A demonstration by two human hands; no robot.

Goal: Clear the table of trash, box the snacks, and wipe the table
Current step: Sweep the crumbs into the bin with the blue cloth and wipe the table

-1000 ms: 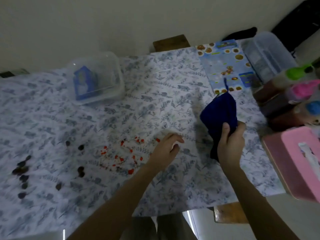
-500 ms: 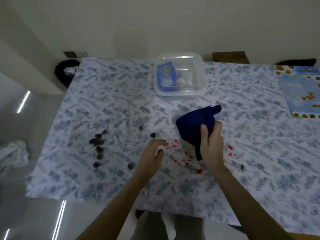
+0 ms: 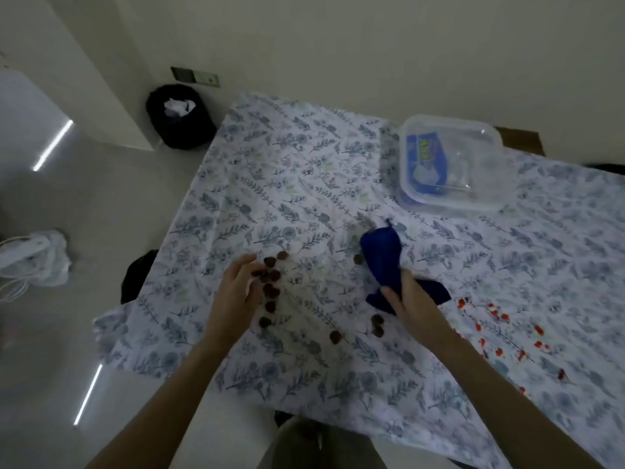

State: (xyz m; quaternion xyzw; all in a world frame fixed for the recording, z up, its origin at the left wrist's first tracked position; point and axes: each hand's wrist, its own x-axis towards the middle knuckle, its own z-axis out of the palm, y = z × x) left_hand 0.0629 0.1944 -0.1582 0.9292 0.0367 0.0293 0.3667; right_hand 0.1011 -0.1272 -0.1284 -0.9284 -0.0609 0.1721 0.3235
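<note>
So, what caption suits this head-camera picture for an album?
Left hand among brown bits, right hand gripping a blue cloth, floral tablecloth beneath.

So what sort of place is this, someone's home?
Probably a home dining corner: a white leaf-print tablecloth covering a table, a clear plastic box holding a blue snack packet, and a black waste bin on the floor by the wall.

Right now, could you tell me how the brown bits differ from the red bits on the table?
The brown bits are larger and cluster by the left hand; the red bits are smaller and scatter beyond the right hand. Both lie loose on the tablecloth.
</note>
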